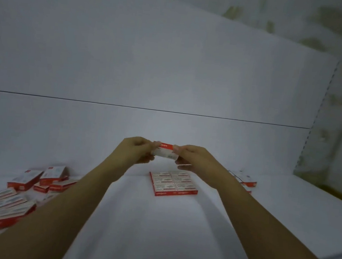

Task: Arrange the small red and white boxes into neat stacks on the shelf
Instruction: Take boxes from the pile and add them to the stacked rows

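Observation:
A small red and white box [165, 150] is held up in the air over the white shelf [155, 223]. My left hand [136, 152] pinches its left end and my right hand [193, 159] pinches its right end. Straight below, a flat block of several such boxes [172, 184] lies in two neat rows on the shelf. A loose heap of the same boxes [15, 192] sprawls at the left, partly behind my left forearm. Two more boxes [246, 180] lie at the right, beyond my right forearm.
The white back panel [152, 63] rises behind the shelf, with a slotted upright post [318, 116] at its right end. The shelf's front edge [338, 258] runs along the lower right.

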